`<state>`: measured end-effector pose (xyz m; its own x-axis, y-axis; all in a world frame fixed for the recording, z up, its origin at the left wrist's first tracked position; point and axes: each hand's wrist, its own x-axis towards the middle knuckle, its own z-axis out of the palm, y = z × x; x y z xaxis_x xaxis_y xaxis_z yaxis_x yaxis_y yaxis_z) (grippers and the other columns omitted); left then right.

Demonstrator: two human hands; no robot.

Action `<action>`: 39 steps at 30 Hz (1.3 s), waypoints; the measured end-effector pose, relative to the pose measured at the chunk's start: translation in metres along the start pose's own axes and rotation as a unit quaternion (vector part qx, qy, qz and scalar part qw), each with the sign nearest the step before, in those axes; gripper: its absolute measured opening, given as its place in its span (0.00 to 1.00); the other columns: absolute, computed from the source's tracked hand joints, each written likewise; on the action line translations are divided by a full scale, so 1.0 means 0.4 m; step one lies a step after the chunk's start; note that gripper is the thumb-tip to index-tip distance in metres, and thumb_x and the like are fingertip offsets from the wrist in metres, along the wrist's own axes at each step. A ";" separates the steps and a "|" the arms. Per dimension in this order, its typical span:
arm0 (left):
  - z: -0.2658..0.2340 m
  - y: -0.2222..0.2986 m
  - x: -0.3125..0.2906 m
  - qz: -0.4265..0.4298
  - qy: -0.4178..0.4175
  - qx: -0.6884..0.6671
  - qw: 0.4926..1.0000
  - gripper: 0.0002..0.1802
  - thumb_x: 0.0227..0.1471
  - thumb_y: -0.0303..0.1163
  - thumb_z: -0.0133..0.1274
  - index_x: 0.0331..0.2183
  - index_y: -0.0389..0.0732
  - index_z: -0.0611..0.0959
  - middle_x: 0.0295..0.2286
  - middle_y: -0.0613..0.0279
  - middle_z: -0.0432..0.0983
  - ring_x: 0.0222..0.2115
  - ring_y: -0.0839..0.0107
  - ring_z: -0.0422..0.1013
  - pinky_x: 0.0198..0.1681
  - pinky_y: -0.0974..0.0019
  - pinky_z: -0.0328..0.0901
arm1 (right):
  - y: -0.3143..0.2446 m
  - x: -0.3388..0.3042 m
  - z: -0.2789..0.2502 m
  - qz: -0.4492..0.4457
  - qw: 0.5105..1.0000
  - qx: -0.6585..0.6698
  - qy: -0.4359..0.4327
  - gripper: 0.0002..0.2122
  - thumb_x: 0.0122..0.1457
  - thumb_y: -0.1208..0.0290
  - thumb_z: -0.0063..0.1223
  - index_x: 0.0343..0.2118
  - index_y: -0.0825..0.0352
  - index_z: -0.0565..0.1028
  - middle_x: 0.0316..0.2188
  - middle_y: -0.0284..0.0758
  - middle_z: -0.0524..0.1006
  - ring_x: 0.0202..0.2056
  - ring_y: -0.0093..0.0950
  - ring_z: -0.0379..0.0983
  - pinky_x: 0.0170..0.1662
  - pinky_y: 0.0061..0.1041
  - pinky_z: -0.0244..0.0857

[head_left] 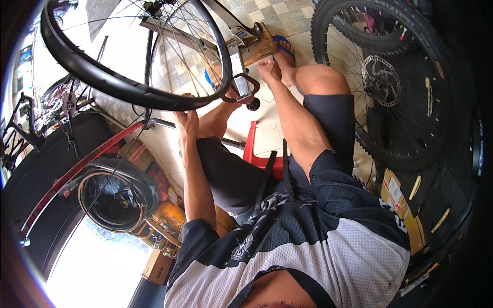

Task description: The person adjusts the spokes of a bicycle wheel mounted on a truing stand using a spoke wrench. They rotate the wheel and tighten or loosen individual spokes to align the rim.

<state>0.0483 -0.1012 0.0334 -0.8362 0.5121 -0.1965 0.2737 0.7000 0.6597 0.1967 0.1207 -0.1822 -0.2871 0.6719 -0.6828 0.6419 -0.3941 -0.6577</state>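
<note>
A spoked bicycle wheel (pixel 128 92) with a glossy black rim stands tilted at the upper left, mounted in a grey metal wheel truing stand (pixel 237 64). The stand's curved caliper arms (pixel 247 88) reach around the rim at its right side. My left hand (pixel 186 122) is at the rim's lower edge, fingers curled against it and partly hidden behind it. To the right of the stand, my right hand (pixel 269 71) is closed near the wooden base (pixel 261 49). Whatever its fingers may hold is hidden.
Bicycle wheels with knobbly tyres (pixel 359 131) stand at the right. A red stool (pixel 251 146) is between my legs. Left of me are a red bar (pixel 82 167), stacked tyres (pixel 115 197) and cardboard boxes (pixel 156 267). My sandalled feet flank the base.
</note>
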 end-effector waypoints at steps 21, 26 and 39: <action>0.036 0.099 0.025 -0.148 -0.112 -0.097 0.978 0.21 0.61 0.44 0.54 0.44 0.34 0.78 0.31 0.65 0.74 0.33 0.79 0.68 0.39 0.74 0.62 | 0.198 0.056 0.172 -0.154 0.972 -0.031 -0.174 0.30 0.49 0.73 0.64 0.56 0.67 0.66 0.43 0.46 0.78 0.44 0.38 0.77 0.45 0.31 0.70; 0.035 0.111 0.030 -0.146 -0.137 -0.081 0.976 0.20 0.63 0.41 0.52 0.45 0.33 0.78 0.30 0.68 0.73 0.32 0.81 0.65 0.36 0.76 0.61 | 0.142 0.041 0.155 -0.163 0.969 -0.012 -0.187 0.29 0.46 0.75 0.67 0.53 0.68 0.67 0.43 0.47 0.78 0.45 0.40 0.77 0.47 0.32 0.70; 0.038 0.110 0.030 -0.130 -0.137 -0.076 0.979 0.20 0.63 0.42 0.52 0.45 0.33 0.78 0.29 0.69 0.71 0.30 0.80 0.63 0.35 0.74 0.60 | 0.059 -0.005 0.127 -0.124 0.979 -0.042 -0.154 0.22 0.51 0.70 0.63 0.48 0.68 0.70 0.41 0.50 0.79 0.45 0.49 0.76 0.45 0.38 0.71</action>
<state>0.0577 -0.0566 0.0490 -0.7032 0.4550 -0.5463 -0.0234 0.7532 0.6574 0.1763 0.0781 -0.2126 -0.6341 0.5144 -0.5773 0.5772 -0.1818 -0.7961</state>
